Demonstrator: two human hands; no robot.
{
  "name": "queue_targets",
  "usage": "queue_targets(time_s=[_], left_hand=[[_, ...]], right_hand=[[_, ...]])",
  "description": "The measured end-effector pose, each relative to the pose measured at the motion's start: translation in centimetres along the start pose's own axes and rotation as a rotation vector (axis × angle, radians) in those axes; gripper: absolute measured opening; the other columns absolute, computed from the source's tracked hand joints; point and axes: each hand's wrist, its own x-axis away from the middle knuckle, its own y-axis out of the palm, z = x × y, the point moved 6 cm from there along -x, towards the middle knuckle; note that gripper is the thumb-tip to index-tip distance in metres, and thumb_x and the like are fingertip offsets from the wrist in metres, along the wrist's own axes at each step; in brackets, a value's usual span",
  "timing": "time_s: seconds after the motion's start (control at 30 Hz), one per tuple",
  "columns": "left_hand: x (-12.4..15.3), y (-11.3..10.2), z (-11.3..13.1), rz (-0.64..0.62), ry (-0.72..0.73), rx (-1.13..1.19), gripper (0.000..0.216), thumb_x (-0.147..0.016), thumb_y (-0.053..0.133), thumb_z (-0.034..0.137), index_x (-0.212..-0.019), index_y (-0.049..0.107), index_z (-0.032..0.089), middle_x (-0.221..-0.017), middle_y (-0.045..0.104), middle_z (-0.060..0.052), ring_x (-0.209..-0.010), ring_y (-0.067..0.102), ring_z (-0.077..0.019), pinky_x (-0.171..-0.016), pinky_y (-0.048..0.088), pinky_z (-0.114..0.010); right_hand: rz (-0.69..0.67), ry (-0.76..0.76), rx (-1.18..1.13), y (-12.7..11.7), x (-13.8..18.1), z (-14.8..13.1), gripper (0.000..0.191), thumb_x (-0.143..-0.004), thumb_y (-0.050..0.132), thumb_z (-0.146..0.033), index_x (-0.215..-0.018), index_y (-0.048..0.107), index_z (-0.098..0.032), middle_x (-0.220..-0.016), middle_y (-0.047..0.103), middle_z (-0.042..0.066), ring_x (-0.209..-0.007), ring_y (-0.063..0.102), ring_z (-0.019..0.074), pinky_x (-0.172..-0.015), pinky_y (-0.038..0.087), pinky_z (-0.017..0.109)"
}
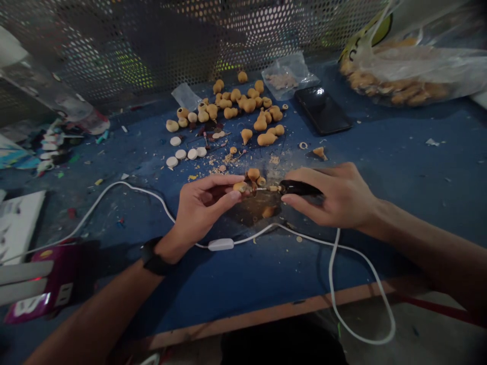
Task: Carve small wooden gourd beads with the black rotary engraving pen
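My left hand (203,203) pinches a small dried bottle gourd (240,187) between thumb and fingers. My right hand (331,196) grips a black corded rotary tool (300,188), and its thin metal bit reaches the gourd. A white cord (266,231) with an inline switch (220,244) runs across the blue workbench (395,167) below both hands. Just beyond the held gourd stand several loose gourds (243,109), with a group of white discs (180,154) to their left. Wood shavings and dust (228,162) lie scattered nearby.
A black smartphone (322,110) lies beyond my right hand, beside a small clear bag (289,76). A plastic bag of gourds (403,76) sits at back right. Perforated metal mesh (152,50) rises behind the bench. A pink power strip (49,284) sits at lower left.
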Motion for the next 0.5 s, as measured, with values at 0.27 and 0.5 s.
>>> queue_targets(time_s=[0.27,0.5], left_hand=[[-0.16,0.01,0.4,-0.018,0.166,0.027,0.025,-0.082,0.11,0.034,-0.102,0.098,0.026,-0.095,0.092,-0.005,-0.084,0.086,-0.0181,-0.078,0.073,-0.025],[-0.21,0.32,0.22,-0.063,0.093,0.129,0.025,-0.084,0.11,0.035,-0.105,0.098,0.027,-0.098,0.095,-0.005,-0.082,0.091,-0.0204,-0.079,0.078,-0.028]], right_hand=[[0.08,-0.142,0.17,-0.14,0.28,-0.42,0.038,-0.12,0.057,-0.056,-0.116,0.081,-0.027,-0.087,0.086,0.004,-0.072,0.079,0.0242,-0.062,0.046,0.035],[0.141,-0.196,0.141,-0.72,0.21,-0.95,0.03,-0.121,0.06,-0.048,-0.108,0.076,-0.025,-0.081,0.083,0.001,-0.067,0.077,0.0198,-0.06,0.049,0.03]])
